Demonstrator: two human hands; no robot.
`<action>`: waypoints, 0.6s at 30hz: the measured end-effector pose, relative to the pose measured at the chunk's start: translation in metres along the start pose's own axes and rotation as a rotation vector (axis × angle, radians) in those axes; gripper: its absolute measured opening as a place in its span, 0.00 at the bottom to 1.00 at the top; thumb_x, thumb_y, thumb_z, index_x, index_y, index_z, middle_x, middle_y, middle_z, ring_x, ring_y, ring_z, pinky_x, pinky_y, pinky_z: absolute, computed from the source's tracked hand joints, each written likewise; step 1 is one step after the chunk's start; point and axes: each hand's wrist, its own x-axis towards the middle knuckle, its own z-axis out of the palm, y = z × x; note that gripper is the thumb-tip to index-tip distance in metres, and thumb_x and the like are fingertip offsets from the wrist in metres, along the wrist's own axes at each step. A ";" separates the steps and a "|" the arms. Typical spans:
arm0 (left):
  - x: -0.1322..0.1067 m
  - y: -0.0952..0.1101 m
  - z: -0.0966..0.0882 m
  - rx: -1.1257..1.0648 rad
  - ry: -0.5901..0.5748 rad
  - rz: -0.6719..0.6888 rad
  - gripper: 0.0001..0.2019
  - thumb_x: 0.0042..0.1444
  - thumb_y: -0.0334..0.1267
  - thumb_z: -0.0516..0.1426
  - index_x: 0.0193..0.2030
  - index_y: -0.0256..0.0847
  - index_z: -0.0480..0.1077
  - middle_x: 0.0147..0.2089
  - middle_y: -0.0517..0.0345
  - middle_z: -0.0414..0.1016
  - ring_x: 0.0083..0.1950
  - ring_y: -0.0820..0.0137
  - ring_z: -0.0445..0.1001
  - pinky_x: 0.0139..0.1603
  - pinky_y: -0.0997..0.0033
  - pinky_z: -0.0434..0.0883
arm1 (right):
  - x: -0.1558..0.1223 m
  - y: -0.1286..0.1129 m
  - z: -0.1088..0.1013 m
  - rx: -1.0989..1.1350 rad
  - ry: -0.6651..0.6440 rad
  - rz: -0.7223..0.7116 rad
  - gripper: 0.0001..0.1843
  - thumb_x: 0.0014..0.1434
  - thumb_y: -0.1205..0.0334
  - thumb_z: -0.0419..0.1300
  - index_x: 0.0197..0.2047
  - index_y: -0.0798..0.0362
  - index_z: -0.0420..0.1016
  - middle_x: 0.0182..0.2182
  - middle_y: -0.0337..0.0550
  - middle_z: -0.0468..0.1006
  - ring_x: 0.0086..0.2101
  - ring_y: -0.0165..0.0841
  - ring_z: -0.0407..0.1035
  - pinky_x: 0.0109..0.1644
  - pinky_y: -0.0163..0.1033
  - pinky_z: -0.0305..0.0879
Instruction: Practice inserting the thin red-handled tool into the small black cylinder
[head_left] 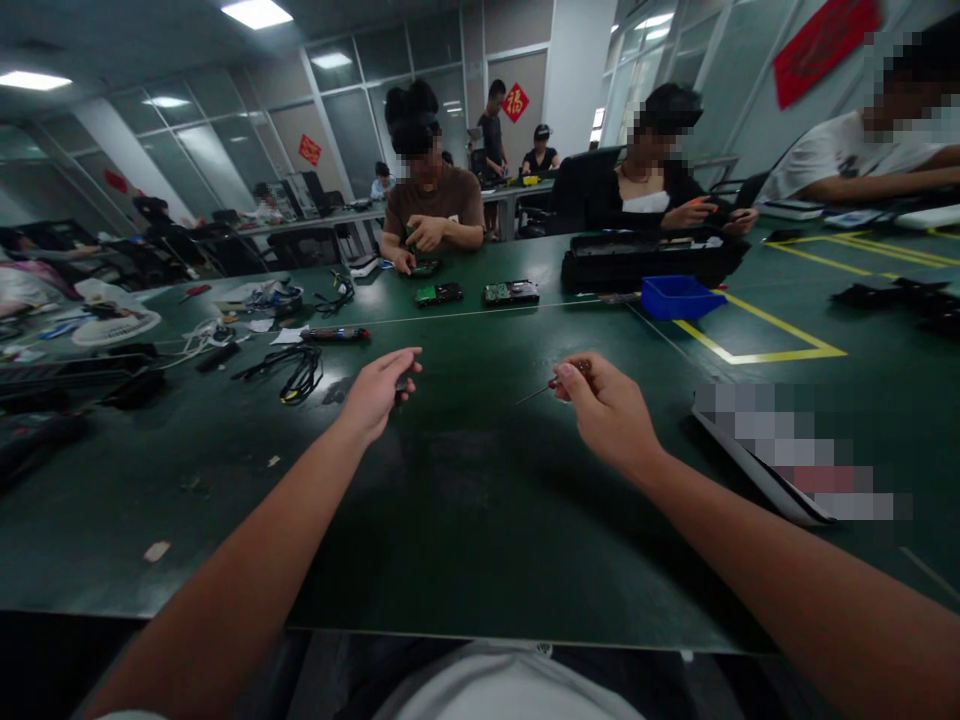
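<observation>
In the middle of the head view, my right hand (607, 405) grips a screwdriver (534, 395) by its reddish-brown handle. Its thin shaft points left and slightly down, over the bare green table. My left hand (380, 392) is raised above the table at the left, its fingers curled inward. Between those fingers shows a small dark patch, too unclear to name. A gap of table separates the two hands, and the screwdriver tip touches neither my left hand nor any part.
Green circuit boards (511, 292) lie across the table near a seated person (433, 205). A blue bin (681, 298) stands by a long black housing (652, 262). Coiled black cable (294, 375) lies left, a striped tool (335, 335) behind it. At right is a blurred packet (787, 455).
</observation>
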 end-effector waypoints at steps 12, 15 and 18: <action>0.004 0.024 -0.117 -0.306 0.416 -0.140 0.12 0.70 0.42 0.50 0.40 0.40 0.71 0.30 0.63 0.68 0.29 0.76 0.64 0.29 0.75 0.63 | 0.000 0.003 0.001 -0.002 -0.013 0.012 0.17 0.68 0.48 0.51 0.41 0.51 0.73 0.31 0.44 0.80 0.34 0.38 0.75 0.39 0.44 0.66; -0.003 0.026 -0.149 -0.337 0.479 -0.118 0.13 0.71 0.41 0.48 0.39 0.38 0.70 0.29 0.63 0.68 0.29 0.76 0.63 0.31 0.75 0.63 | 0.000 0.003 0.001 -0.002 -0.019 0.025 0.17 0.68 0.48 0.51 0.41 0.51 0.73 0.31 0.44 0.80 0.34 0.38 0.75 0.38 0.44 0.66; -0.012 0.028 -0.180 -0.388 0.551 -0.100 0.12 0.70 0.39 0.48 0.39 0.37 0.68 0.29 0.62 0.67 0.30 0.74 0.62 0.31 0.73 0.63 | 0.001 0.003 0.002 -0.005 -0.014 0.033 0.17 0.68 0.48 0.52 0.40 0.51 0.73 0.31 0.44 0.80 0.34 0.38 0.75 0.38 0.43 0.66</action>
